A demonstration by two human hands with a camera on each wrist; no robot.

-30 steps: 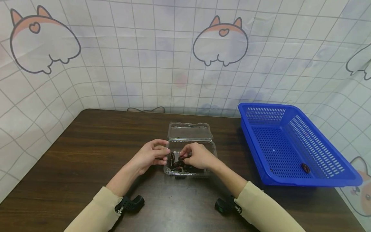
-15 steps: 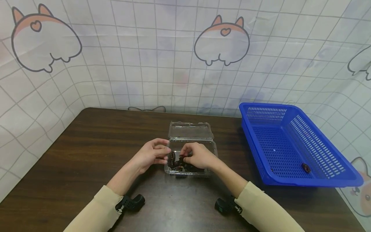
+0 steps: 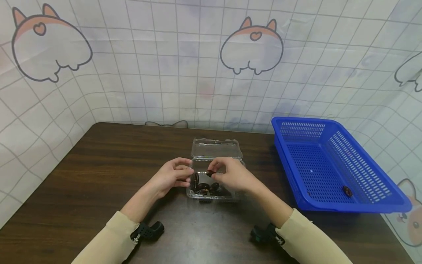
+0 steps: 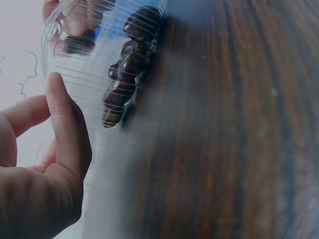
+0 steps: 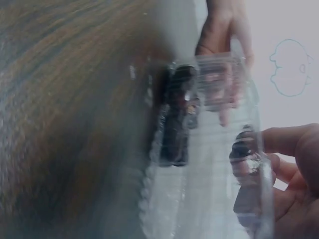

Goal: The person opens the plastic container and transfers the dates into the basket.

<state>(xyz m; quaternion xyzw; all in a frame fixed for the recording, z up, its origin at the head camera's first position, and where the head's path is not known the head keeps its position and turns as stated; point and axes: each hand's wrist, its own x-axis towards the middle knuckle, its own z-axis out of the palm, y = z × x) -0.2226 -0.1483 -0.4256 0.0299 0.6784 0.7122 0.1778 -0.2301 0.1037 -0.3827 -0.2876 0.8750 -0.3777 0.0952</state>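
Right hand (image 3: 234, 176): over the clear box, thumb and fingers pinching one dark piece; blurred in my right wrist feed, plain enough from the head.
Piece in the pinch (image 3: 210, 172): one, brown-black, glossy, date-like; held within the box's outline, seemingly above the others.
Left hand (image 3: 169, 178): at the box's left side, fingers loosely spread, fingertips against the plastic; I read this as steadying, not carrying.
Clear box (image 3: 214, 198): one, on the table (image 3: 99, 176) between the hands; lid (image 3: 216, 149) swung back, lying behind.
Pieces in the box (image 3: 203, 186): several, bunched along the near and left part; the right hand and glare spoil my count.
Blue basket (image 3: 287, 165): one, slotted sides, well apart to the right of the box; neither hand near it.
Piece in the basket (image 3: 347, 191): one, near its front right corner.
Done, as I judge it: lid back, box steadied, one piece secured in the fingers.
Left, as I judge it: that piece to be put down, and the basket's piece on its own. If the pieces go to the box, I would call this near its end; if to the basket, barely begun. The scene does not settle which for me.
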